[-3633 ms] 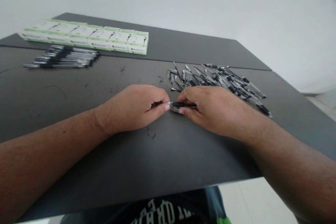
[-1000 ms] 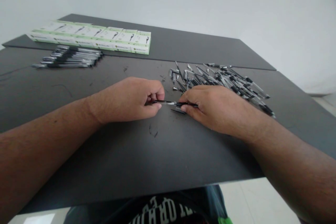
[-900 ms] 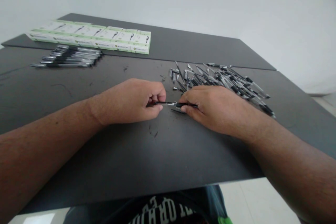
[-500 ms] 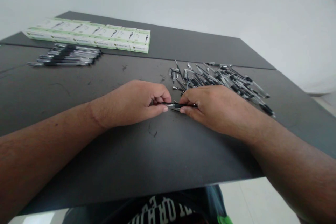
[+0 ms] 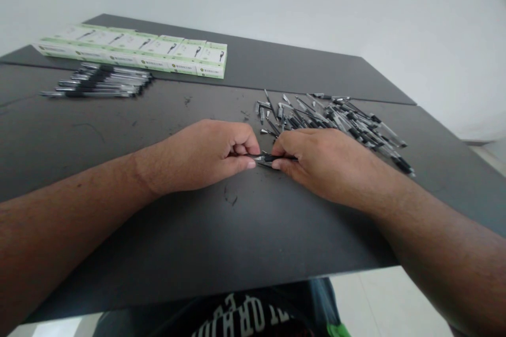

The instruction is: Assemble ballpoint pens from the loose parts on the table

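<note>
Between my two hands, low over the table, lies a black and clear pen, held sideways. My left hand pinches its left end between thumb and fingers. The right part of the pen is gripped by my right hand, its thumb and forefinger closed round it. Much of the pen is hidden by the fingers, and its exact parts are too small to tell. Just beyond my right hand spreads a loose pile of pens and pen parts, some with clear caps.
A neat row of black and clear pens lies at the left. Behind it stand several white and green boxes side by side. The dark table has a seam across its back part and scattered dark scraps on top. A pale wall rises behind.
My left hand has shifted slightly to the right along the pen, so less of it shows between the hands. My right hand is nearly still.
</note>
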### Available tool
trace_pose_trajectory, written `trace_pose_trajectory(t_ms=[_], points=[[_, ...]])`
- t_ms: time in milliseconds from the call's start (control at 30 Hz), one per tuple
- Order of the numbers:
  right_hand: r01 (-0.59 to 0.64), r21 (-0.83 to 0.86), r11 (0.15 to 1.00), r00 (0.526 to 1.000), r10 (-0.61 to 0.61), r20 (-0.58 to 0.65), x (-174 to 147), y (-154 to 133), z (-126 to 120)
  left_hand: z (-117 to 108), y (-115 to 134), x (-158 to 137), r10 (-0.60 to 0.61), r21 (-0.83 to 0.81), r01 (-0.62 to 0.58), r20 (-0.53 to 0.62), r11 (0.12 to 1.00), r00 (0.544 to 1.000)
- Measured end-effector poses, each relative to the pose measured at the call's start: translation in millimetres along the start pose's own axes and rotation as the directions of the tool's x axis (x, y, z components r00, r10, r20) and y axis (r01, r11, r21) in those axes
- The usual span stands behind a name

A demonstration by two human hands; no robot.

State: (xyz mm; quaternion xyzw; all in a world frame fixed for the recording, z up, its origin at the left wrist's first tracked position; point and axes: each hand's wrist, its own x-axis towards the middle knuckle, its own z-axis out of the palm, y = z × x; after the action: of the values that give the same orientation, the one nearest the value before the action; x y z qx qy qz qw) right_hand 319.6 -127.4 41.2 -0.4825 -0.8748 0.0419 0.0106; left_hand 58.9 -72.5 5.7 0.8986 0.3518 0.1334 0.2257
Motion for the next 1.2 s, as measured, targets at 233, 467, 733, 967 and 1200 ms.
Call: trace_pose_trajectory(t_ms=[233, 467, 733, 967, 1200], points=[[-0.037, 0.093, 0.995, 0.998, 0.042, -0.05, -1, -2, -1, -2, 3, -1, 0.0, -0.013, 0.0, -0.016, 1.0, 1.0], [-0.055, 0.136, 0.989, 0.998, 0.059, -0.031, -2, 0, 0, -1, 3, -1, 0.007, 0.023, -0.007, 0.004, 1.0, 1.0], [-0.041, 0.192, 0.98, 0.998, 0.048, -0.035, -1, 1, 2, 4, 8, 0, 0.07, 0.103, -0.069, -0.006, 0.992, 0.997], [-0.038, 0.175, 0.984, 0.99, 0.061, -0.126, -2, 7, 0, 0, 2, -1, -0.01, 0.152, 0.027, -0.113, 0.988, 0.994], [-0.073, 0.122, 0.99, 0.972, 0.098, -0.215, 1, 9, -2, 0, -2, -1, -0.019, 0.132, 0.047, -0.21, 0.99, 0.978]])
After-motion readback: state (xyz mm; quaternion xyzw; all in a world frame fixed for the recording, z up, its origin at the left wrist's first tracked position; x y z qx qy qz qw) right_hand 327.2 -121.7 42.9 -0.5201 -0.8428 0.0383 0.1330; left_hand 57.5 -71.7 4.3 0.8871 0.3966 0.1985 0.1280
